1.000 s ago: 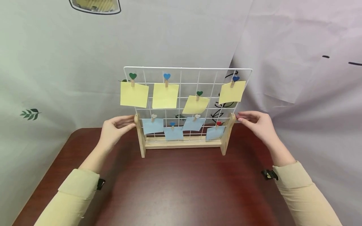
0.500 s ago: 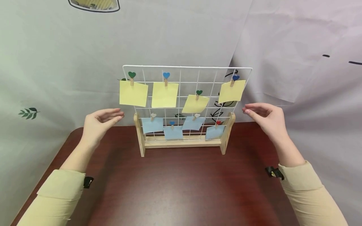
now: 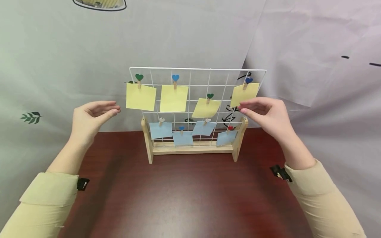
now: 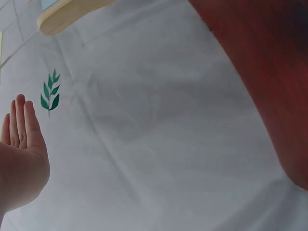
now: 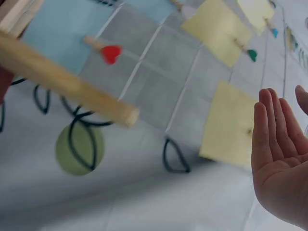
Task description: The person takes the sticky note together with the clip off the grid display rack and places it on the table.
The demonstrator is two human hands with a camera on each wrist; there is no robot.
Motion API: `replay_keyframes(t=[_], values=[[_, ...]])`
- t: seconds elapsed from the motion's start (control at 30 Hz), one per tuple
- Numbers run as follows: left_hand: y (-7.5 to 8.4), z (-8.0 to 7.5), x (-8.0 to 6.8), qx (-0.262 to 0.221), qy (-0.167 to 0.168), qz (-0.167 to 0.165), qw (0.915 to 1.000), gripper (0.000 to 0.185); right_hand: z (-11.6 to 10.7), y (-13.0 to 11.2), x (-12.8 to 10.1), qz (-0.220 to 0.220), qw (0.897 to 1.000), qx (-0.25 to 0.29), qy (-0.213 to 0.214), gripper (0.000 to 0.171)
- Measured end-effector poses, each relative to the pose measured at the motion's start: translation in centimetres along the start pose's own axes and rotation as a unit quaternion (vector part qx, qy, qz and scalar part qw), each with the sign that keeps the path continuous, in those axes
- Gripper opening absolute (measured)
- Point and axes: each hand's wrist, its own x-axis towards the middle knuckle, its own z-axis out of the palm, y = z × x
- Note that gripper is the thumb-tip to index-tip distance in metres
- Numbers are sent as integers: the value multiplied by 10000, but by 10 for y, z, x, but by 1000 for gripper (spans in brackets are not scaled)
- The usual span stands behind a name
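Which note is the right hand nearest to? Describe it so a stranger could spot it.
On the white wire grid in the wooden stand, find the top row of yellow notes. It is the rightmost yellow note, beside the right hand, tilted, under a dark blue heart clip.

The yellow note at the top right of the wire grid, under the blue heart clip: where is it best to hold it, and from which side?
Pinch the yellow note at its free lower corner, coming from the right, where the right hand hovers with fingers relaxed. The blue heart clip grips only the top edge, so the lower part hangs loose in front of the wire grid. Probably open the clip before pulling.
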Motion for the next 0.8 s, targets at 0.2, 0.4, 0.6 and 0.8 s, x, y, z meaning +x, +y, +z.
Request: replay_keyframes(t=[0.2,0.4,0.6,0.8], values=[[14,1,5,24,27,58,10000,25,23,-20,15,-13,9991,300,-284,21],[27,6,11,177,3,158,9997,24,49,-31,31,-269,9985,144,-449,20],[36,13,17,39,40,124,9999,23,73,-44,45,-443,9950,632,-639,23],[41,20,21,368,75,45,9993,25,98,-63,54,-561,9927,742,-772,24]])
